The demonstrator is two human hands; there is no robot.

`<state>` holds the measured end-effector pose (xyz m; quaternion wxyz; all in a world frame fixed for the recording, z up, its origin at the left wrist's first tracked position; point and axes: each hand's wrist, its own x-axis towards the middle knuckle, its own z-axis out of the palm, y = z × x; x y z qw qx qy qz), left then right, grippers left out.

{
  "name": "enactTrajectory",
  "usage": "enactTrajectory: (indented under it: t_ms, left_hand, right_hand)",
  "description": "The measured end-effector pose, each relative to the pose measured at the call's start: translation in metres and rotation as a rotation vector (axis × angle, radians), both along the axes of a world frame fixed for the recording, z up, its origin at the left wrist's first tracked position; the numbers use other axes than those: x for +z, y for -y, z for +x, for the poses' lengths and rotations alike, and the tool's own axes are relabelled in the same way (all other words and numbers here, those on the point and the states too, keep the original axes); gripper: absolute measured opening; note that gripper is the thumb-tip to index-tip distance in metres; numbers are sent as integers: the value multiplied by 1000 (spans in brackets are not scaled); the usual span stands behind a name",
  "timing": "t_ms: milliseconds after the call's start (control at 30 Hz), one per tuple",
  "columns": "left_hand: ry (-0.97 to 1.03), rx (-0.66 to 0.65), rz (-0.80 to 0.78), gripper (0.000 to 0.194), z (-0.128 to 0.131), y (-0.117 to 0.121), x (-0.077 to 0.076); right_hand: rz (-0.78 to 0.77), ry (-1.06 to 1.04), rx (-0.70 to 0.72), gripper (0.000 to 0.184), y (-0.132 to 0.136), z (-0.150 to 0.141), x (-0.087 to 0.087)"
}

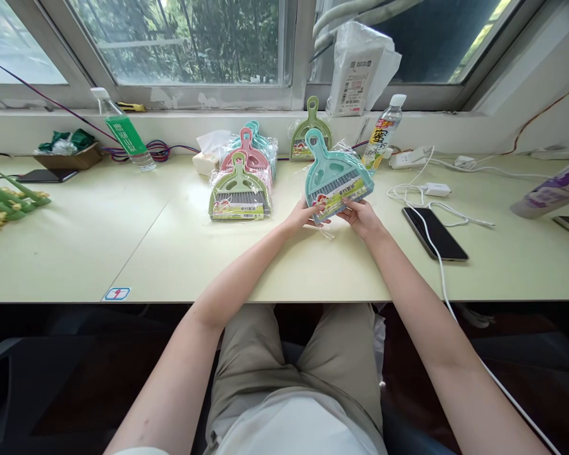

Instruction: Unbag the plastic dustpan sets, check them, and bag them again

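Observation:
Between my two hands is a teal dustpan and brush set [337,172] in clear plastic wrap, tilted, with a yellow-green label along its lower edge. My left hand [305,217] grips its lower left corner. At its bottom edge, further right, my right hand [360,217] is closed on it. Behind it a green dustpan set [312,136] leans upright near the wall. To the left stands a row of wrapped sets: a green one [239,193] in front, a pink one [251,151] behind it, and teal ones [265,145] at the back.
A tissue pack [211,151] sits beside the row. A green-labelled bottle [126,134] stands left, a yellow-labelled bottle [383,134] right. A black phone [435,234] lies under a white cable [429,230]. A tissue package [358,69] rests on the sill. The table's front edge [171,302] is near my lap.

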<state>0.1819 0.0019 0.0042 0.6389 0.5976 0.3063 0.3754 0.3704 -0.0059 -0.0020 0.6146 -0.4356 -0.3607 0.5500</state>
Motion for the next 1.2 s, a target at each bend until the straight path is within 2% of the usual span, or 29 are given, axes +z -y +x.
enactTrajectory:
  t_ms: [367, 500, 600, 700, 800, 867, 1067, 1200]
  left_hand:
    - [-48, 15, 47, 54, 0, 0, 0]
    - [-57, -42, 30, 56, 2, 4, 6]
    - [40, -49, -45, 56, 4, 5, 12]
    - [215, 58, -84, 62, 1, 1, 19]
    - [387, 204, -83, 69, -10, -7, 26]
    - [460, 252, -67, 72, -19, -13, 29]
    - [343, 172, -12, 72, -26, -17, 32]
    - [271, 138, -59, 92, -21, -5, 31]
  right_hand:
    - [18, 2, -2, 17, -1, 2, -1]
    - [62, 5, 29, 19, 1, 2, 0]
    - [78, 8, 28, 21, 1, 3, 2]
    - [71, 9, 34, 21, 2, 2, 2]
    - [56, 11, 85, 24, 4, -2, 2]
    - [50, 17, 134, 27, 7, -5, 1]
    - [58, 78, 342, 39, 14, -13, 2]
    - [75, 111, 401, 42, 19, -18, 5]
